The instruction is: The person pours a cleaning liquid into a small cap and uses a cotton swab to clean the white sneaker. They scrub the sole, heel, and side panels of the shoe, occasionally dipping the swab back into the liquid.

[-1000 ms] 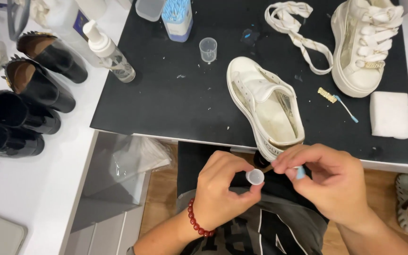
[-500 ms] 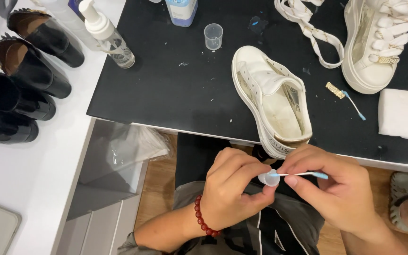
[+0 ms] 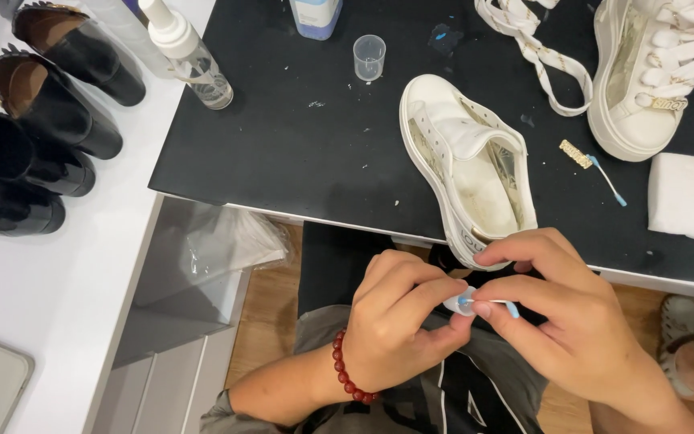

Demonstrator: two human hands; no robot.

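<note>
Left hand: the left hand [image 3: 399,321], a red bead bracelet [image 3: 347,370] on its wrist, is curled shut around a small white cup [image 3: 457,300], pinching it between thumb and fingertips above the lap.
Right hand: the right hand [image 3: 572,321] is closed in a pinch on a blue-tipped cotton swab [image 3: 487,303], one tip dipped in the cup's mouth.
Where the cup and swab are: below the near table edge, over dark shorts [image 3: 451,394], not on the black mat [image 3: 283,153].
Risk: the cup looks tiny and tilted; a firm poke from the swab could tip it and spill onto the shorts, and a loose pinch could drop it to the floor.
Nearest on the mat: an unlaced white sneaker [image 3: 469,165] overhangs the table edge just above the hands; a raised knuckle could nudge it off.
Further right: a second swab [image 3: 606,181], a white sponge block [image 3: 683,195], the other sneaker [image 3: 656,68] and loose laces [image 3: 536,44].
Far side: a clear measuring cup [image 3: 369,56] and a pump bottle [image 3: 186,52].
Left: black shoes [image 3: 38,120] in a row.
</note>
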